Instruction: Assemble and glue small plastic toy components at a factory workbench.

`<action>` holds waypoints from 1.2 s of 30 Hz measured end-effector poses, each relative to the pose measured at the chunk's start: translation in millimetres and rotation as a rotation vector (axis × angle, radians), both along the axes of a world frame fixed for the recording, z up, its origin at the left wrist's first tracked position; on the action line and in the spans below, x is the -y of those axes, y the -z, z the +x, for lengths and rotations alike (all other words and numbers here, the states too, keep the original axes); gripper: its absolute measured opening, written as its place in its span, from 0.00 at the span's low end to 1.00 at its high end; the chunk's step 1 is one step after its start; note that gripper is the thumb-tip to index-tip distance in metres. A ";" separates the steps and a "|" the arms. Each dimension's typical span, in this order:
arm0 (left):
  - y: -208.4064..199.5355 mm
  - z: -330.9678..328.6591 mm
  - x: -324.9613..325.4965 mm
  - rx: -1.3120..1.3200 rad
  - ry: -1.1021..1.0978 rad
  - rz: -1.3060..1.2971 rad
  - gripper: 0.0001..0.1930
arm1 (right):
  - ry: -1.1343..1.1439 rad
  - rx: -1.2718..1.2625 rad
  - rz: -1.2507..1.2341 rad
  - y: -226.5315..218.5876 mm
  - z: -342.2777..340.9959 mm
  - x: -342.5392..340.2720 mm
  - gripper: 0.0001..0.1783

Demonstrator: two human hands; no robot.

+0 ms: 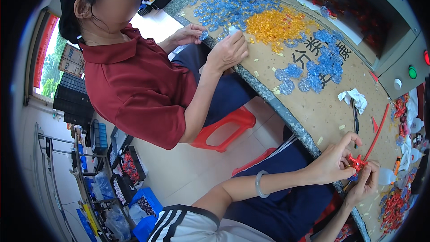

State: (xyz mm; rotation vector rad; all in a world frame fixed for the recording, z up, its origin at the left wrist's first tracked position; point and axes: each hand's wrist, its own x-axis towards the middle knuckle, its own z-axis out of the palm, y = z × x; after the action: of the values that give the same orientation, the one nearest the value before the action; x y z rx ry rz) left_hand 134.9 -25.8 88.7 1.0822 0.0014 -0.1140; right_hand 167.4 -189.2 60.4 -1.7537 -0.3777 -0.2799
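Note:
Above the table's near edge, my left hand [330, 165] pinches a small red plastic piece [357, 162] between thumb and fingers. My right hand [363, 186] closes on the same piece from the other side, its fingertips close to the left ones. A thin red rod [377, 131] runs from the piece toward the far side; I cannot tell whether it is joined to it. Just beyond my left fingers lies a dark pen-like tool [356, 123]. A squeeze bottle [386, 176] lies beside my right hand. Part of the red piece is hidden by my fingers.
On my left a co-worker in a dark red shirt [134, 89] handles a small white bottle [233, 30] and a clear blue piece. Piles of blue [233, 4] and yellow pieces [277, 27] cover the cardboard-topped table [268, 58]. Red parts [394, 206] lie at right, below a grey booth [389, 62].

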 end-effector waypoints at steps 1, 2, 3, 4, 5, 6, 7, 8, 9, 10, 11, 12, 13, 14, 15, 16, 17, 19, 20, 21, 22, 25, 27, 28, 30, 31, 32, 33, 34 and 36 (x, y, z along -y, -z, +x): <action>-0.9 -0.2 -1.4 0.013 0.004 0.031 0.24 | -0.001 -0.008 -0.008 1.0 0.5 1.0 0.08; -1.2 0.0 -1.6 0.027 0.008 0.063 0.25 | -0.010 -0.009 -0.011 1.3 1.4 1.4 0.07; -1.1 0.2 -0.4 0.037 0.009 0.083 0.25 | -0.019 -0.010 -0.013 1.4 2.6 1.6 0.07; -0.7 0.0 0.8 0.046 0.010 0.105 0.26 | -0.029 -0.012 -0.015 1.7 3.2 1.7 0.07; -0.6 -0.2 1.9 0.055 0.011 0.127 0.26 | -0.033 -0.019 -0.012 1.8 3.3 2.2 0.06; -1.1 -0.6 2.4 0.057 0.014 0.123 0.26 | -0.037 -0.026 -0.010 1.9 3.3 2.7 0.06; -0.8 -1.3 3.1 0.060 0.017 0.115 0.26 | -0.041 -0.033 -0.012 2.2 3.3 3.5 0.06; -0.5 -1.9 3.7 0.063 0.020 0.107 0.26 | -0.015 -0.041 0.014 2.1 2.5 2.9 0.05; -0.1 -2.3 4.9 0.075 0.010 0.084 0.26 | 0.011 -0.051 0.039 1.3 0.7 0.6 0.05; 2.3 -3.8 6.9 0.083 -0.002 0.054 0.26 | 0.034 -0.063 0.059 1.1 -2.1 -1.3 0.05; 4.3 -5.7 7.8 0.090 -0.014 0.025 0.25 | 0.041 -0.065 0.062 0.3 -5.0 -3.3 0.05; 5.7 -8.0 7.1 0.079 -0.010 0.021 0.25 | 0.048 -0.067 0.066 -1.3 -8.1 -5.8 0.05; 6.0 -8.4 6.1 0.069 -0.008 0.017 0.25 | 0.055 -0.067 0.071 -2.5 -8.7 -6.9 0.06; 5.5 -8.7 4.7 0.059 -0.002 0.015 0.25 | 0.047 -0.042 0.070 -2.8 -9.5 -7.3 0.07; 4.0 -8.6 3.3 0.060 0.002 0.033 0.25 | 0.043 -0.018 0.070 -3.2 -10.6 -7.5 0.08; 1.9 -5.5 4.5 0.063 0.009 0.047 0.25 | 0.042 0.008 0.068 -4.3 -9.2 -4.8 0.09; -1.4 -1.4 5.7 0.065 0.022 0.064 0.24 | 0.059 0.024 0.096 -5.3 -7.0 -2.4 0.09; -7.5 8.4 9.2 0.031 -0.006 0.001 0.24 | 0.127 0.060 0.136 -5.7 -1.5 6.5 0.11; -5.1 7.4 12.3 0.007 0.000 -0.065 0.24 | 0.179 0.090 0.156 -5.9 -7.2 4.9 0.11; -1.5 7.9 6.0 0.011 -0.023 -0.022 0.26 | 0.178 0.189 0.089 -0.7 -8.8 5.3 0.11; 5.7 3.7 -0.9 -0.054 -0.031 -0.045 0.27 | 0.195 0.272 0.032 -1.6 -15.3 -2.2 0.09; 5.5 3.8 -1.7 -0.100 -0.094 -0.048 0.26 | 0.239 0.449 -0.080 3.9 -31.6 15.3 0.20; -1.8 7.6 3.6 -0.120 -0.097 0.015 0.26 | 0.418 0.547 -0.066 2.6 -36.4 36.8 0.24; -3.8 8.9 7.7 -0.119 -0.091 0.018 0.26 | 0.493 0.596 -0.044 1.3 -38.2 44.9 0.27; -5.9 10.2 13.9 -0.120 -0.095 0.020 0.26 | 0.659 0.427 -0.172 -9.8 -40.3 56.4 0.29; -6.9 9.4 14.5 -0.120 -0.088 0.043 0.26 | 0.737 0.338 -0.229 -15.3 -40.9 59.8 0.30; -8.0 8.9 14.9 -0.120 -0.083 0.066 0.25 | 0.667 0.257 -0.280 -20.0 -37.2 63.3 0.32; -9.2 8.5 15.3 -0.120 -0.077 0.088 0.25 | 0.670 0.257 -0.233 -19.3 -36.7 65.4 0.32; -10.8 8.7 18.3 -0.130 -0.079 0.107 0.25 | 0.690 0.267 -0.197 -18.0 -37.5 68.3 0.32; -6.7 6.7 16.0 -0.118 -0.086 0.125 0.24 | 0.718 0.386 -0.124 -15.4 -42.0 65.0 0.29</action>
State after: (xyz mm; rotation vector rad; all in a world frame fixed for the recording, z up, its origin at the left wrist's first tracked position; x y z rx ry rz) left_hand 141.7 -41.8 95.4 1.1970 0.1627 -0.1005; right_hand 125.4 -254.2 75.8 -1.9053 -0.0184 -1.1380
